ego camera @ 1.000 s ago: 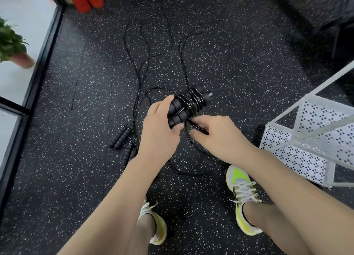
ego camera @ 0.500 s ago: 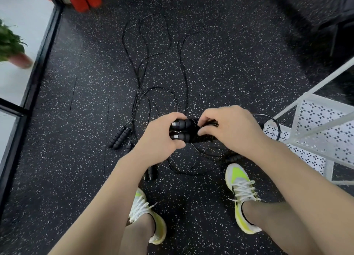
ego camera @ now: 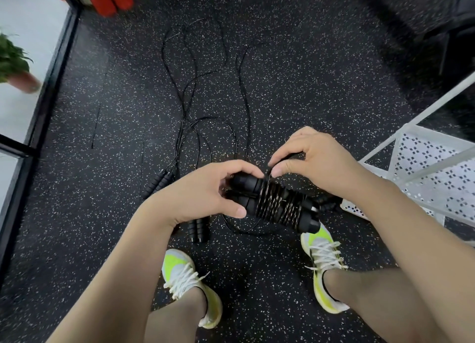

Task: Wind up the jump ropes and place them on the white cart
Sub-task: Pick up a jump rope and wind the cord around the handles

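Head view is showing you mid-wind: your left hand (ego camera: 203, 196) is gripping the paired handles (ego camera: 275, 205), fingers curled round their left end, while your right hand (ego camera: 316, 157) is pinching the cord (ego camera: 268, 179) between thumb and forefinger just above the coils. Be keeping that cord taut and laying each turn beside the last, not crossing. Loose rope (ego camera: 243, 106) is trailing far across the floor; the white cart (ego camera: 411, 178) is waiting near right, and two more jump ropes (ego camera: 159, 182) are lying left.

Open floor (ego camera: 321, 90) ahead — loose ropes (ego camera: 190, 90) and handle pairs (ego camera: 159, 182) obstruct the left; white cart (ego camera: 424, 178) blocks the right.
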`<state>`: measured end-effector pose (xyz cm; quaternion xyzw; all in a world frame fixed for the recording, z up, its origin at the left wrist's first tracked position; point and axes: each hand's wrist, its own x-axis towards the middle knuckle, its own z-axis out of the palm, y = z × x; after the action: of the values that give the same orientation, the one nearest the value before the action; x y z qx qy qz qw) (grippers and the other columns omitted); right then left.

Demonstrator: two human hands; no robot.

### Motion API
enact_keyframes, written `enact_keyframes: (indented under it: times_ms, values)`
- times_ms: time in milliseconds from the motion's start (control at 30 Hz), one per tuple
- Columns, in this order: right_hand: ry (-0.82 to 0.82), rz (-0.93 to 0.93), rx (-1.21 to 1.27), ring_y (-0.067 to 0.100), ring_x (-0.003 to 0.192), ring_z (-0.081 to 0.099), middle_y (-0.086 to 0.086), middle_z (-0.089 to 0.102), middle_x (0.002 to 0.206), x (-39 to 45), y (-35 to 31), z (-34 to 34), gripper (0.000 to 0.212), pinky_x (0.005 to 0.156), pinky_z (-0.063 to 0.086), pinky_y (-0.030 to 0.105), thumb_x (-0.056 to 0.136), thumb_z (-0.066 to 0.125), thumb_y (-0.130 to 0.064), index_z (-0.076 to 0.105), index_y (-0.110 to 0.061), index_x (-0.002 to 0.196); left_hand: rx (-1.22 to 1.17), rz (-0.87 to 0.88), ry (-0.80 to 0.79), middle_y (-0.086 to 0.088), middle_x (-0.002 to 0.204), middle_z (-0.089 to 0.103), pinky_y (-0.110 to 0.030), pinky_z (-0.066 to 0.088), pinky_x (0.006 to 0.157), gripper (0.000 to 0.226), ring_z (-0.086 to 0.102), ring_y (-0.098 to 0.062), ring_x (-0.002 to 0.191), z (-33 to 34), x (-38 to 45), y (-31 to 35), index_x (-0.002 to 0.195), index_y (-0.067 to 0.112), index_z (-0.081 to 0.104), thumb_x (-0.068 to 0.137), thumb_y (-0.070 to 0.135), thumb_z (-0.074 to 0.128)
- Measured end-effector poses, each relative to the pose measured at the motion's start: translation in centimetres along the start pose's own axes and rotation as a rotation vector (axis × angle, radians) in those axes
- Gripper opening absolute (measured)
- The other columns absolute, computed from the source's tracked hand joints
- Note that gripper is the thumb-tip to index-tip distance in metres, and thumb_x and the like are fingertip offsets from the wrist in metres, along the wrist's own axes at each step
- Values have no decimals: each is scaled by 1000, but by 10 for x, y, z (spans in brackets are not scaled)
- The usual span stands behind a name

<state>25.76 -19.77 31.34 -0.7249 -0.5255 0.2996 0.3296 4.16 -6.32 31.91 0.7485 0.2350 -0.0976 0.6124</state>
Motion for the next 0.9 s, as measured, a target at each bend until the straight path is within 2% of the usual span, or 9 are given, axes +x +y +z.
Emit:
enact_keyframes:
  times_ms: [100,267,400,500,533,567,667,800,900]
  values:
    - [-22,46,51,0,101,58,-14,67,97,1,1,-1,10,88,43,27,74,81,-47,77,-49,83,-90,29,-26,-9,123,70,-60,49,106,66,65,-37,116,-2,-2,1,129,31,64,79,-11,79]
    - [-78,83,375,4,78,71,-5,78,84,1,-3,-5,8,77,52,18,86,76,-17,81,-20,92,-283,98,6,-11,122,70,-48,52,101,65,66,-26,109,-2,-3,4,130,23,63,77,-12,77]
    - [-195,219,669,7,77,72,-4,77,86,-2,-6,0,15,67,54,17,86,68,-21,78,-17,97,-438,182,24,-9,120,67,-39,53,96,65,65,-23,104,2,0,6,130,18,62,74,-13,73]
    - [-176,337,462,17,97,69,-5,65,92,-14,-1,6,25,62,43,7,98,58,2,62,-10,120,-581,235,63,-5,121,67,-33,56,93,65,66,-20,103,5,2,10,134,12,57,75,-15,68]
    - [-131,342,354,16,93,64,-4,60,95,-17,-4,9,25,63,38,6,101,52,3,58,-9,122,-615,250,83,-5,122,68,-33,56,93,65,66,-20,104,6,4,11,134,11,56,76,-15,68]
    - [-112,293,373,15,83,63,-1,62,91,-16,-11,12,21,65,38,8,104,44,5,61,-2,114,-639,264,107,-6,123,67,-33,56,92,65,66,-21,106,8,7,12,135,10,56,76,-15,68]
    - [-71,213,548,11,60,56,-2,58,65,-1,-22,30,30,75,49,34,104,36,7,56,-3,85,-691,271,222,-7,122,67,-30,56,86,62,65,-19,104,14,15,11,134,11,57,78,-12,69]
    - [-84,249,497,10,52,45,-7,46,66,4,-17,54,23,69,57,45,109,38,-14,51,-15,90,-715,228,455,-3,117,71,-32,55,88,62,66,-17,101,20,24,9,131,15,59,75,-6,75]
    - [-139,265,368,8,46,50,-8,48,64,1,-24,59,23,70,61,55,108,39,-27,52,-29,89,-612,197,621,0,117,73,-34,53,95,62,68,-15,107,24,27,6,126,21,63,70,-1,79]
